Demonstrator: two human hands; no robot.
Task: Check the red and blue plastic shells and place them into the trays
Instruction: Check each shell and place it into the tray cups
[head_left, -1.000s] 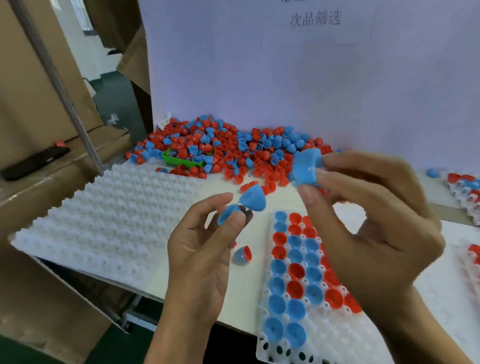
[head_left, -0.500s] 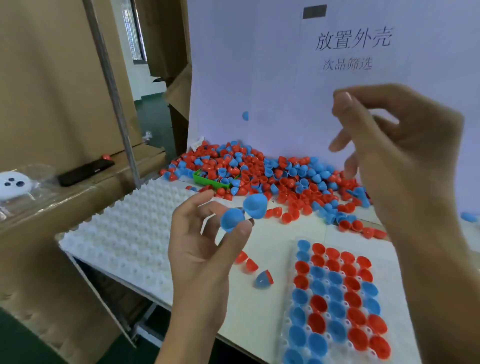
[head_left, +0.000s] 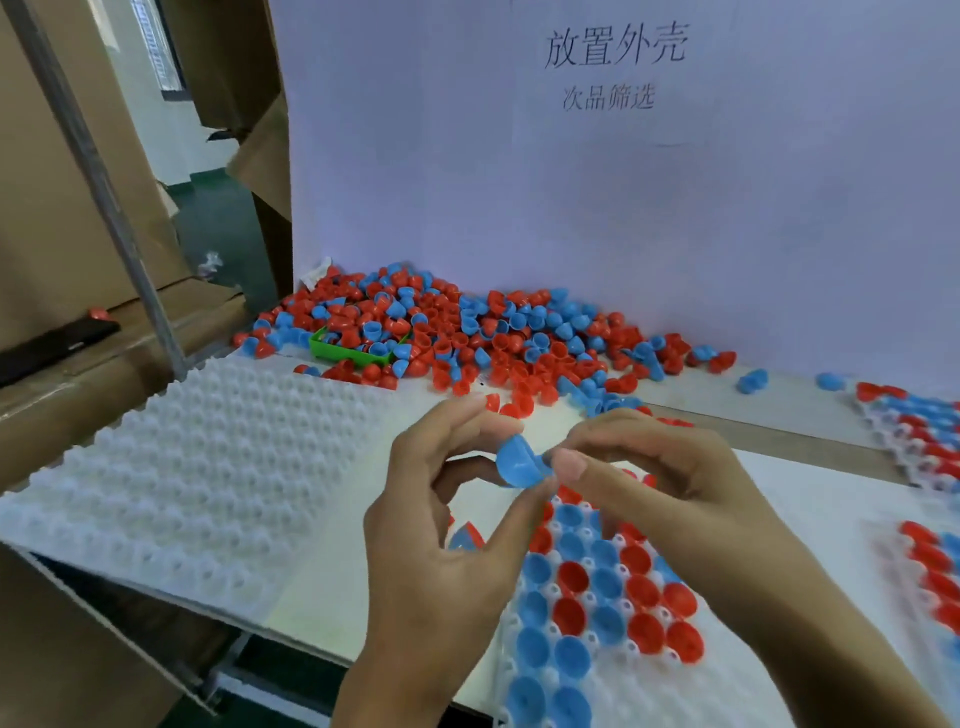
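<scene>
Left hand (head_left: 441, 540): thumb and forefinger pinch a blue half-shell (head_left: 519, 462) at its edges, thumb tip under it, forefinger over the top. Remaining fingers curl loosely toward the palm. Right hand (head_left: 675, 483): thumb and forefinger tips meet the same shell at its right side, so both hands hold it, raised above the counter (head_left: 322, 587). A second blue piece seems tucked behind the first at the right thumb; cannot tell if it is a separate shell.

Directly below the hands: a white cell tray (head_left: 649, 691), its near-left rows filled with blue and red shells set open side up, the columns mixed in colour. The cells to the right of the filled block are bare. One loose blue-and-red shell (head_left: 467, 538) lies on the counter just left of that tray, partly hidden by the left palm.

Left of the hands: a large white dimpled tray (head_left: 182, 478), bumps upward, carrying no shells.

Behind: a loose pile of red and blue shells (head_left: 467, 332) against the white backboard (head_left: 571, 208), with a small green bin (head_left: 353, 353) half buried in it. A few strays (head_left: 751, 381) lie to the right of the pile.

Far right: parts of two more trays (head_left: 919, 431) with red and blue shells, cut off by the frame edge. The backboard bears printed Chinese characters (head_left: 615, 49). Cardboard (head_left: 47, 208) stands at far left.
</scene>
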